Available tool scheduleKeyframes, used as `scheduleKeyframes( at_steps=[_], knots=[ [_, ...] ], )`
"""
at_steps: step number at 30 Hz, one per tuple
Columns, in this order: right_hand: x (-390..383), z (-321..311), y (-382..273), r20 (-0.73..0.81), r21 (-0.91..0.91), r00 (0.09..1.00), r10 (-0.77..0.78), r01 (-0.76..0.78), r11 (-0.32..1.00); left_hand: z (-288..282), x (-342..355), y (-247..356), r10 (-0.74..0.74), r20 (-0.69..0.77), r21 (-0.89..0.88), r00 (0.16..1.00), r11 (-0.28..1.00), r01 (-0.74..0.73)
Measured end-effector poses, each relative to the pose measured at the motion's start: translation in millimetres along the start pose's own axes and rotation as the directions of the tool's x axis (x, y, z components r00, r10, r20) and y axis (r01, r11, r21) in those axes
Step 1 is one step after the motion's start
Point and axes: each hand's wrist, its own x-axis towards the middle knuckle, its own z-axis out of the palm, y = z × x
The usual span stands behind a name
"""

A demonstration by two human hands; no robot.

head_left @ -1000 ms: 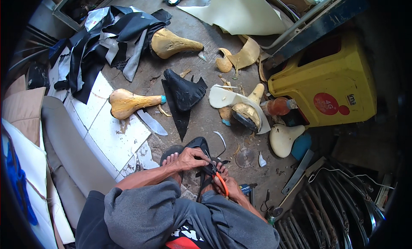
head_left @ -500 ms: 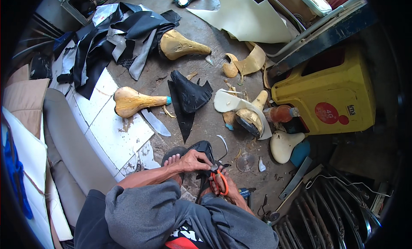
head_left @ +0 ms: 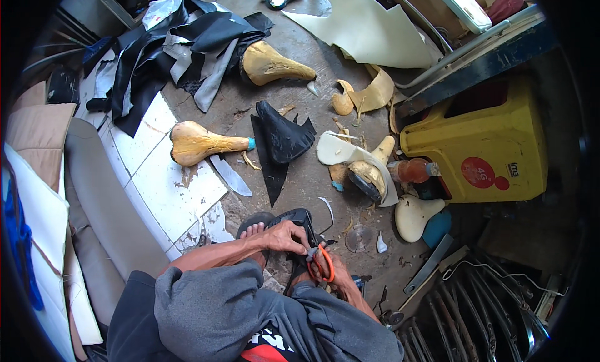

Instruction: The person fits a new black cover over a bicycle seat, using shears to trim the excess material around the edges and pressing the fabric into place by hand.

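Right fingers (head_left: 338,272) around orange-handled scissors (head_left: 330,264), axis diagonal, blades (head_left: 310,254) toward left hand (head_left: 285,236)

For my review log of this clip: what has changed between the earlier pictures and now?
The right hand has turned the scissors, seen nearly edge-on at first, so a handle loop now shows. The view has shifted slightly, sliding the saddles rightward in the picture. Nothing was visibly grasped or released; the left hand stays close by the blades, and the saddles keep their layout.
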Motion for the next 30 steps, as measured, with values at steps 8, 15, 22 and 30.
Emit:
scheduleKeyframes(
  at_steps=[8, 15, 22, 30],
  knots=[
    [-17, 5, 10, -0.036, -0.267, 0.993, -0.115, 0.102, 0.958, 13, -14, 22, -0.222, -0.426, -0.018, 0.877, 0.971, 0.237],
    [-7, -6, 43, -0.003, -0.461, 0.952, -0.305, 0.269, 0.845, 22, -2, 2, 0.081, -0.673, 0.261, 0.735, 0.956, 0.134],
    [-18, -3, 36, 0.039, -0.197, 0.999, -0.005, 0.012, 0.98, 14, 6, 15, -0.266, -0.643, 0.045, 0.718, 0.923, 0.382],
    [-35, -1, 26, 0.034, -0.129, 0.998, 0.044, -0.039, 0.991, 13, 7, 5, -0.193, -0.663, 0.034, 0.723, 0.957, 0.287]
  ],
)
